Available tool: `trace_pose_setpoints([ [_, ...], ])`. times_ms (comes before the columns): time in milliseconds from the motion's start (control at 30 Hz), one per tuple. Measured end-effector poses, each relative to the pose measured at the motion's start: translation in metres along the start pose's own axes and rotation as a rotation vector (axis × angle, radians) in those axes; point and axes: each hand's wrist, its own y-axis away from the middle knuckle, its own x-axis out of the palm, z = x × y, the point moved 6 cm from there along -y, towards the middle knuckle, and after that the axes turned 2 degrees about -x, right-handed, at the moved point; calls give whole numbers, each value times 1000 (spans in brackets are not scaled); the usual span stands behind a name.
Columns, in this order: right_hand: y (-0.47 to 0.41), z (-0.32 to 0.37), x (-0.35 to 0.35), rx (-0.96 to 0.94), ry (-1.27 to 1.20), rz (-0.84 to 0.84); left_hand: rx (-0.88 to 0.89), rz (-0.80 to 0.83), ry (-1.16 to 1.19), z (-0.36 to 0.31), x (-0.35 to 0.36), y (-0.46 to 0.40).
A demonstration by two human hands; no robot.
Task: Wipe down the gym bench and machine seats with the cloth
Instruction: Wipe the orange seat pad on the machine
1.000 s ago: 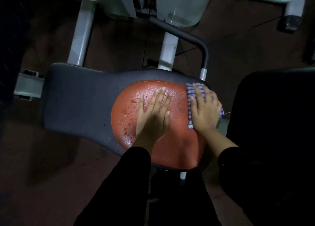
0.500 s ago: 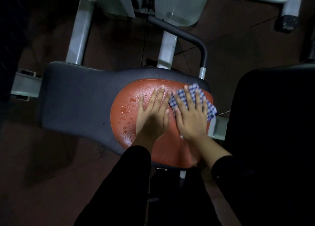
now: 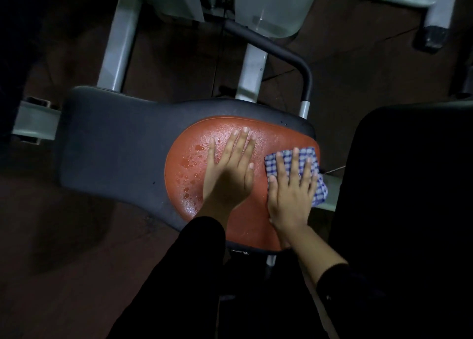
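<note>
Wiping the wet orange seat pad with a soft checked cloth.
Right hand presses flat, fingers spread, pinning the limp cloth; left hand lies open, empty, on the slick surface.

text: none readable | seat: no label or brand legible | cloth: check pattern only, no lettering | frame: no markings legible | small pale mark under near seat edge: too dim and small to read
</note>
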Motion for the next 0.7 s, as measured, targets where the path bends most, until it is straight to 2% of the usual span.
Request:
trace_pose_setpoints([
  [133, -52, 4, -10, -198, 30, 44, 12, 4, 1, 0, -1, 0],
  [267, -76, -33, -18, -20, -80, 51, 13, -6, 11, 0, -2, 0],
  [400, -31, -50, -11, 72, -189, 27, 10, -23, 25, 0, -2, 1],
  [600, 22, -7, 6, 135, -71, -18, 28, -50, 36, 0, -2, 3],
  [700, 5, 5, 2, 27, -41, 8, 43, -28, 12, 0, 1, 5],
])
